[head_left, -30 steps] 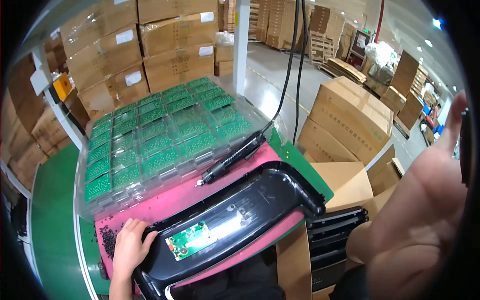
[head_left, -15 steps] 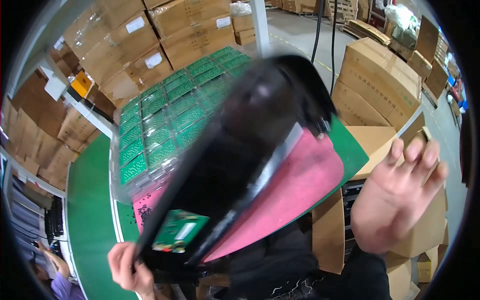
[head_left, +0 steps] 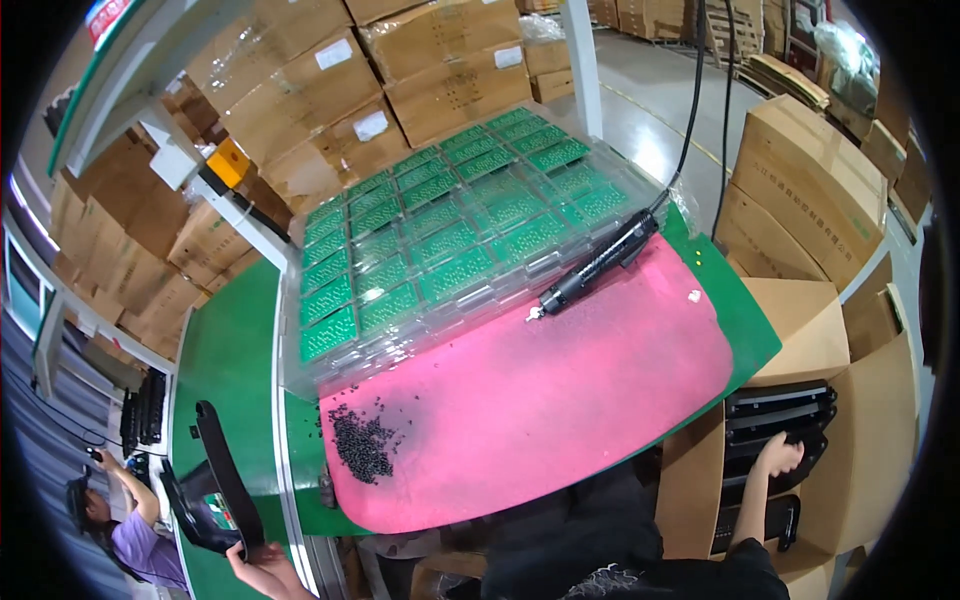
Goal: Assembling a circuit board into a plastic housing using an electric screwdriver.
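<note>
At the lower left, my left hand (head_left: pixel 262 572) is closed on the near end of a black plastic housing (head_left: pixel 238 485), held tilted over the green side bench. A small green circuit board (head_left: pixel 222 510) sits inside that housing. My right hand (head_left: pixel 778 458) reaches down into an open cardboard box (head_left: pixel 875 440) at the right. Its fingers curl on one of the black housings (head_left: pixel 813 452) stacked there; the fingertips are partly hidden. Between my arms lies a pink mat (head_left: pixel 560 400), with a pile of small black screws (head_left: pixel 362 445) on its left part.
A black electric screwdriver (head_left: pixel 600 265) lies along the mat's far edge, its cable rising at the right. Behind it, clear plastic trays (head_left: pixel 345 370) hold several green circuit boards. Stacked cartons (head_left: pixel 450 90) stand behind. At the far left, a person (head_left: pixel 140 545) works beside black parts.
The black housing with the circuit board has swung from over the mat to the lower left in my left hand. My right hand has dropped from raised and spread into the box.
</note>
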`<action>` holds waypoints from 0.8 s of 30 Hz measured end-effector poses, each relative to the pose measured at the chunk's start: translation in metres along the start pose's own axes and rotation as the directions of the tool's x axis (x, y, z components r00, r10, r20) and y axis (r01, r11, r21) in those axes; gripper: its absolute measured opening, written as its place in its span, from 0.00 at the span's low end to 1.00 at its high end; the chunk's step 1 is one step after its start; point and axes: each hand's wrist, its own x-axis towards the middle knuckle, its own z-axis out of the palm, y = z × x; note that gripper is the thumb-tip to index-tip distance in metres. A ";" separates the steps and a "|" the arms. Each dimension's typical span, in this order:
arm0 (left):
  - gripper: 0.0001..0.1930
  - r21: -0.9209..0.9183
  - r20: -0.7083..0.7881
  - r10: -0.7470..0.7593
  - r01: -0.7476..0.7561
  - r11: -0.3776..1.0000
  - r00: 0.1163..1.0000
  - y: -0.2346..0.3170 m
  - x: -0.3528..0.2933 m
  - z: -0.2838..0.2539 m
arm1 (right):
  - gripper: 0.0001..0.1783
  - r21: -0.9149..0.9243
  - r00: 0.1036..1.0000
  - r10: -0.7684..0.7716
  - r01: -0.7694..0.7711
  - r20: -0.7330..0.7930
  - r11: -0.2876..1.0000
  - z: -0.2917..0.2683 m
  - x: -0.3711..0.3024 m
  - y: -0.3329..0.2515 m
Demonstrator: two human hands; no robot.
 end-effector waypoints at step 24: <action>0.30 0.312 0.296 0.101 -0.196 0.930 0.950 -0.063 0.003 0.100 | 0.38 -0.153 0.788 0.162 -0.087 0.595 0.984 0.040 0.024 0.102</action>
